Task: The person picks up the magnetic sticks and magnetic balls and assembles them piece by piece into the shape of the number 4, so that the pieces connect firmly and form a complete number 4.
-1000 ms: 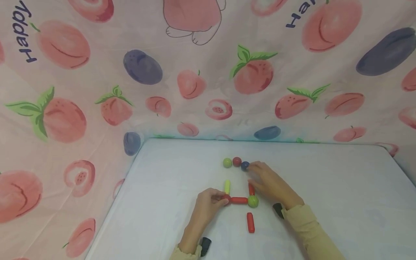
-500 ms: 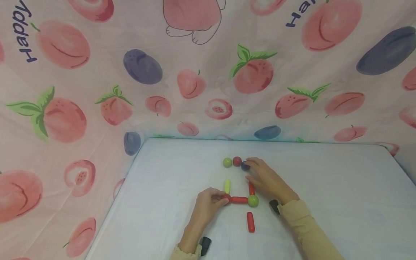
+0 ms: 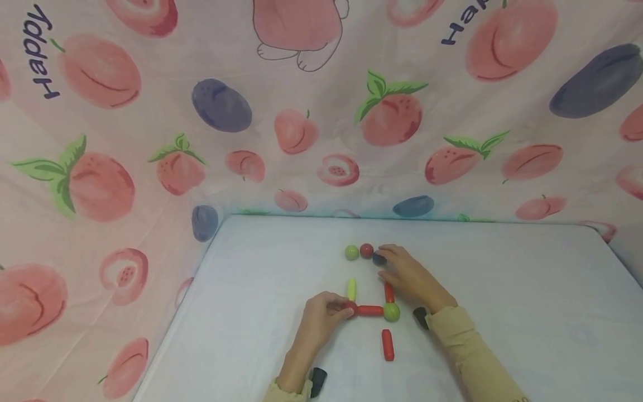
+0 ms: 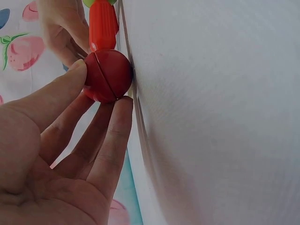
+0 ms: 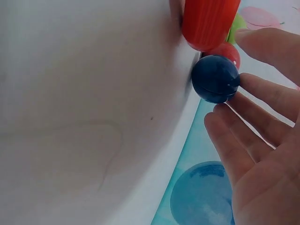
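Observation:
My left hand (image 3: 344,307) pinches a red ball (image 3: 350,306) between thumb and fingers; the left wrist view shows that red ball (image 4: 108,75) close up. A horizontal red rod (image 3: 370,310) joins it to a green ball (image 3: 391,312). A yellow rod (image 3: 351,289) lies just above the red ball. My right hand (image 3: 384,261) reaches over an upright red rod (image 3: 389,292), its nearly straight fingertips (image 5: 243,84) touching a blue ball (image 5: 215,78). That blue ball (image 3: 378,258) ends a row with a red ball (image 3: 366,250) and a green ball (image 3: 351,252).
A loose red rod (image 3: 387,344) lies below the green ball. The white tabletop (image 3: 502,290) is walled by a fruit-print cloth (image 3: 150,167) at the back and left. Black wrist-worn cameras (image 3: 318,381) sit at both cuffs.
The right hand slid slightly up and left, bringing its fingers around the blue ball. The left hand and the joined pieces stayed in place.

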Tool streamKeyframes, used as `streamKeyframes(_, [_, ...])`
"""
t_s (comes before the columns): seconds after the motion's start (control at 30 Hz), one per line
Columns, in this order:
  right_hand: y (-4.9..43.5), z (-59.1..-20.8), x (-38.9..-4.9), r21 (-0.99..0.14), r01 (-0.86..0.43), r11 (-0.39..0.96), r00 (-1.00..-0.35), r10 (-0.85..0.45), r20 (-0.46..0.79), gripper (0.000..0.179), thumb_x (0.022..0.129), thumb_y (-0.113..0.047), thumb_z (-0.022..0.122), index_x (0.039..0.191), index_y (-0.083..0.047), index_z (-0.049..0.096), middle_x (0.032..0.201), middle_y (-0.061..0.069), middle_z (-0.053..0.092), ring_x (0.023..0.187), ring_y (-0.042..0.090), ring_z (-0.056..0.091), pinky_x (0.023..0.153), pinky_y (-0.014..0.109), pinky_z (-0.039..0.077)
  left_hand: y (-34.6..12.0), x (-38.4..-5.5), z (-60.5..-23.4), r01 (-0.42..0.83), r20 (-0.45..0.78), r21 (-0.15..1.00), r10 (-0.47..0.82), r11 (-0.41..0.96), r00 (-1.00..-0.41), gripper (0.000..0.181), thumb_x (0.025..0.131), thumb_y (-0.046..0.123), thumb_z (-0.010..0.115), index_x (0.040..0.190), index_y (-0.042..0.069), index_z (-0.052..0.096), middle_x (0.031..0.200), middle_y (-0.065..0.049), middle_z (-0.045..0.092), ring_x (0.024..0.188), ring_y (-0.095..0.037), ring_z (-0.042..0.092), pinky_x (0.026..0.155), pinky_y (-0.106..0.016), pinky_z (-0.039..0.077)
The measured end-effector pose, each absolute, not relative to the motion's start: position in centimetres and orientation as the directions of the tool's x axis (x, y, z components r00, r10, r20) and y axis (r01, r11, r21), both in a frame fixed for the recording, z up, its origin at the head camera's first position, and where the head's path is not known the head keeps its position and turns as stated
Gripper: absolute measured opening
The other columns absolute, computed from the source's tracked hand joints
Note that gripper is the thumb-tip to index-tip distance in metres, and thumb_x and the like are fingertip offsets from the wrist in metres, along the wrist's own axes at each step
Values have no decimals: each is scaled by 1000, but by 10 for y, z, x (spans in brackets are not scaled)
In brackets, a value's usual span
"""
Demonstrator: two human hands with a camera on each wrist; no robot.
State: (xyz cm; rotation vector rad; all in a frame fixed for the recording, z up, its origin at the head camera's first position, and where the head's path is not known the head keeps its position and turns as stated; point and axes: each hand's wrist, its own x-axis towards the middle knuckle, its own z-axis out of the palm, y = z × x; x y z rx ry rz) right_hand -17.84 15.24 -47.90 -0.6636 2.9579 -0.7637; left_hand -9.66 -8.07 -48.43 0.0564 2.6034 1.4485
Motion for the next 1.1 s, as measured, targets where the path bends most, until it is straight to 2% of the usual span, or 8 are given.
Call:
streamKeyframes(0.3, [152,-482,-183,-476,-400,784,-910,-402,102,50,89,-17,74,135,-3,57,136,15,55,130,32,51,109,49,42,-80,-97,-483,-48,-125,849,112,526,-986,21,85,20,78,103,9,74,92,2,72,79,-6,66,71,-21,54])
streamKeyframes(0.6, [152,-482,-188,-490,-405,772,-908,-401,118,40,89,-14,74,125,-4,61,126,11,60,121,28,56,106,47,46,-80,-96,-484,-42,-121,851,117,523,-986,20,85,19,78,102,9,74,91,3,71,78,-5,65,70,-20,54])
streamKeyframes(0.87, [152,-483,-186,-519,-333,788,-928,-372,32,41,93,-14,69,131,-5,59,129,11,59,125,28,55,107,48,44,-79,-96,-484,-42,-123,858,126,512,-984,19,85,18,78,102,9,73,91,3,72,78,-5,65,70,-20,54])
streamKeyframes(1.1, [153,-484,-186,-532,-321,784,-932,-361,31,39,94,-13,68,131,-6,59,126,9,60,121,27,57,105,48,46,-80,-96,-483,-52,-133,852,119,521,-984,19,85,18,78,102,10,73,92,3,71,79,-6,66,71,-21,54])
